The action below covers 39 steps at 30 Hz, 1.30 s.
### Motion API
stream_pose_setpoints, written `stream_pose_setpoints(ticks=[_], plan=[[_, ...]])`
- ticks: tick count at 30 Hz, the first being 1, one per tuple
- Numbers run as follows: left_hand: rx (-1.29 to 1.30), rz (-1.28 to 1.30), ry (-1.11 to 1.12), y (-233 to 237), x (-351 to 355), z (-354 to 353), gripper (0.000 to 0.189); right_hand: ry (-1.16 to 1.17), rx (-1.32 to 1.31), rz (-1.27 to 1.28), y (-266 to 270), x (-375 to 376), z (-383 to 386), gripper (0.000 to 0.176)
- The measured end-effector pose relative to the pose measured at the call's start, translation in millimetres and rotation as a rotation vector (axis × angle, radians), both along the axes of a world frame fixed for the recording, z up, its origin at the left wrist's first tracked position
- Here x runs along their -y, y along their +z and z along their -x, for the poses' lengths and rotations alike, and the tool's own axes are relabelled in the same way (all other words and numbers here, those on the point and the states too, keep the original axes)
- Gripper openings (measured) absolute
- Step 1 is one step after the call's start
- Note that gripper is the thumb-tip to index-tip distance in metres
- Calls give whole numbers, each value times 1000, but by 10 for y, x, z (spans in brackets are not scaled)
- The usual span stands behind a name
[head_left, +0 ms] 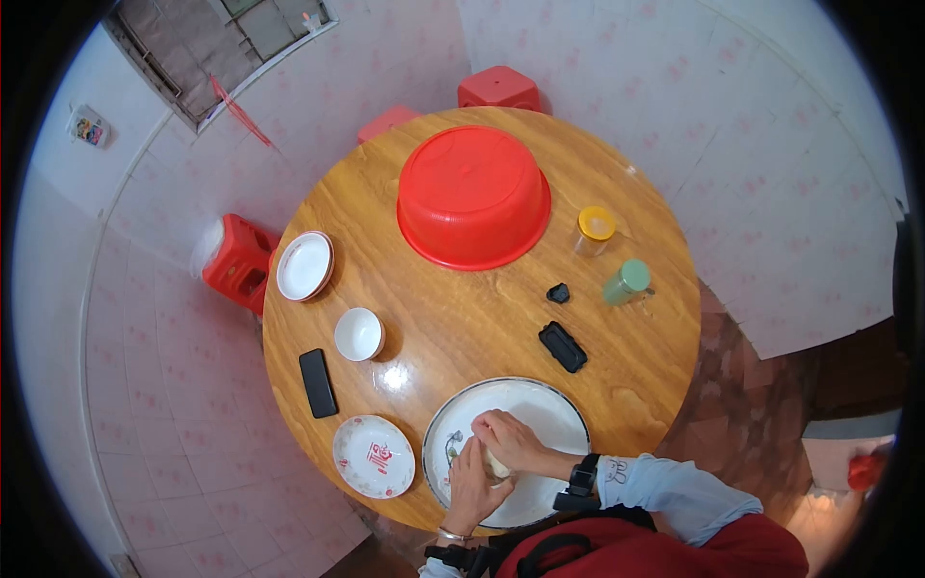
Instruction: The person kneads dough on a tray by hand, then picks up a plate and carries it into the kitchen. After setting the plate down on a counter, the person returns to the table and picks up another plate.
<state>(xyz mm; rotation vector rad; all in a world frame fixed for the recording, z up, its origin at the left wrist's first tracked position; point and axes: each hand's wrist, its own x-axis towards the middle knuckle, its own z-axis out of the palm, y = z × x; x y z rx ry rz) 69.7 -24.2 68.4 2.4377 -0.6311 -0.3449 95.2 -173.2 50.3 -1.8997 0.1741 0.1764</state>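
Observation:
A large white enamel tray point(549, 419) with a dark rim lies at the near edge of the table, a painted plant motif showing on its left side. Over it, both hands are curled round a pale lump of dough point(495, 470). My left hand point(471, 488) presses it from the left and near side, fingers pointing away from me. From the right, my right hand point(511, 440) reaches across with bent fingers on its far side. Most of the dough is hidden by the hands.
On the round wooden table point(462, 318) are a red upturned basin point(472, 188), a patterned plate point(374, 458), a white bowl point(359, 334), stacked dishes point(304, 267), a phone point(318, 383), a yellow-lidded jar point(595, 229), a green-capped bottle point(628, 282) and a black case point(563, 347).

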Motion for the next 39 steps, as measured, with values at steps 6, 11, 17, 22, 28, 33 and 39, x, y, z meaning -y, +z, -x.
stream_pose_setpoints(ticks=[6,11,17,22,28,33,39], plan=[[-49,105,4,4,5,279,93,185,173,148,-74,117,395,19],[103,144,28,-321,-63,404,88,199,524,227,-345,69,488,28],[63,116,98,-624,-9,-132,81,131,500,252,-640,63,-114,27],[-29,41,148,-725,77,-451,73,6,494,347,-749,68,-430,20],[-136,-53,189,-676,136,-626,68,-38,471,288,-782,59,-517,13],[-62,17,145,-714,34,-562,70,-17,334,320,-690,61,-461,19],[-359,386,138,-257,-314,-193,63,133,-89,74,-148,171,-258,32]])
